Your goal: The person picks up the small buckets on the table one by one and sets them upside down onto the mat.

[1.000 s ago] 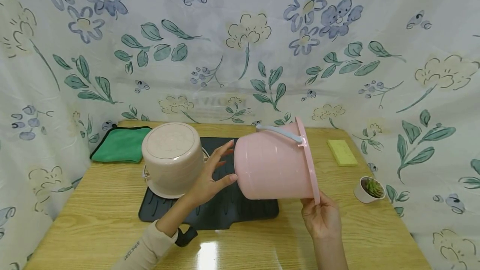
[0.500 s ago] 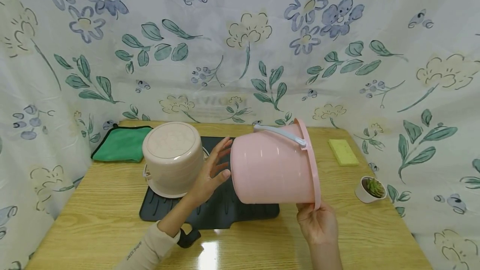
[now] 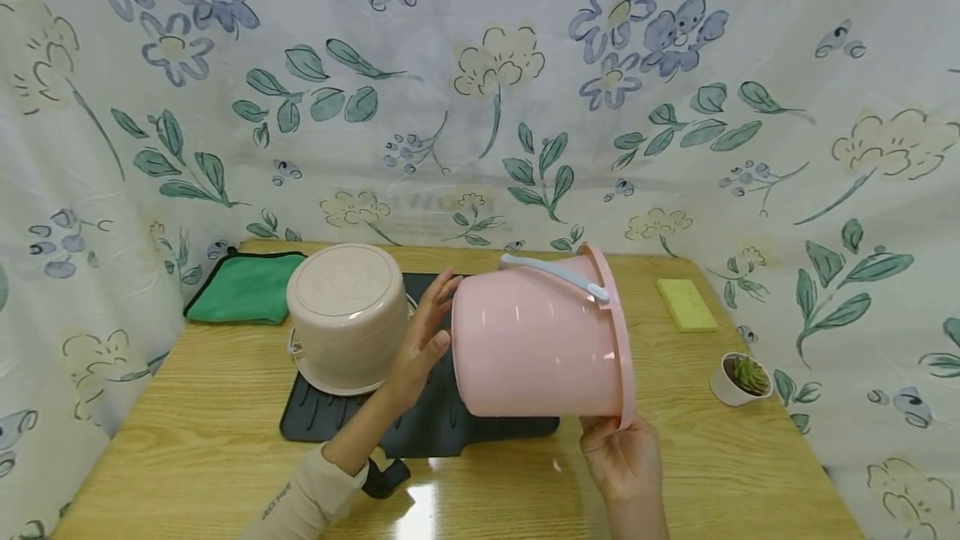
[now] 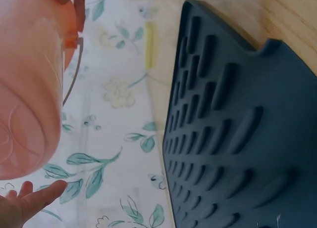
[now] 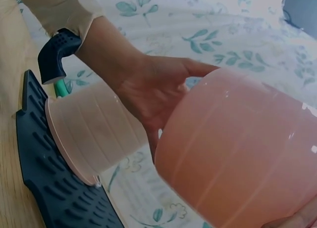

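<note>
A pink bucket (image 3: 536, 348) lies on its side in the air, its rim to the right and its base to the left. My right hand (image 3: 622, 457) grips it from below at the rim, and its fingers show at the top of the left wrist view. Beside the base is my left hand (image 3: 416, 348), fingers spread and fairly straight. I cannot tell whether they touch the plastic. The pale blue handle (image 3: 558, 273) rests along the bucket's upper side. To the left, a beige bucket (image 3: 345, 307) stands upside down on a dark ridged drying mat (image 3: 442, 432).
A green cloth (image 3: 243, 286) lies at the back left of the wooden table (image 3: 720, 473). Toward the right are a yellow sponge (image 3: 686, 305) and a small potted succulent (image 3: 741, 378). A flower-patterned curtain (image 3: 480, 107) hangs behind.
The pink bucket has shifted left and slightly down, with my right hand moving along. My left hand has drawn back a little to the left. The beige bucket stays in place.
</note>
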Available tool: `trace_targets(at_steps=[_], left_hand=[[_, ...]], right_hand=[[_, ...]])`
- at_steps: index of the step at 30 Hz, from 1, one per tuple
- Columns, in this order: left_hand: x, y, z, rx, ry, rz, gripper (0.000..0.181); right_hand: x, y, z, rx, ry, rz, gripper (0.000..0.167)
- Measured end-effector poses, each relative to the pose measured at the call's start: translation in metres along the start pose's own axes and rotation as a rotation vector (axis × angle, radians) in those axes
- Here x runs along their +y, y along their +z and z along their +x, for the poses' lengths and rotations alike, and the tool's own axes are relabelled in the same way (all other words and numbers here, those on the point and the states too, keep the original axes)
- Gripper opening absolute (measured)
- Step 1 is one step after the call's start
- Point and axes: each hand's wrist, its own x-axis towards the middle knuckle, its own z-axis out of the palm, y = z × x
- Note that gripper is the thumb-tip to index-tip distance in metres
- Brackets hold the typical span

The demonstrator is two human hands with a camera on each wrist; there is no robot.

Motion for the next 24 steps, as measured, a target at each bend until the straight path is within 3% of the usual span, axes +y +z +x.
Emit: trace_targets(at_steps=[10,18,24], left_hand=[[-0.002,0.004,0.000,0.031,0.043,-0.033,0.089],[-0.002,0.006,-0.003,-0.047,0.096,-0.082,0.108],[-0.001,0.007,-0.006,-0.086,0.099,-0.052,0.121]], right_hand=[[0.011,-0.006,0.002,0.004,-0.001,-0.002,0.028],[0.016,-0.012,0.002,-0.003,0.008,0.012,0.024],[0.020,-0.019,0.003,-0.032,0.014,-0.031,0.024]])
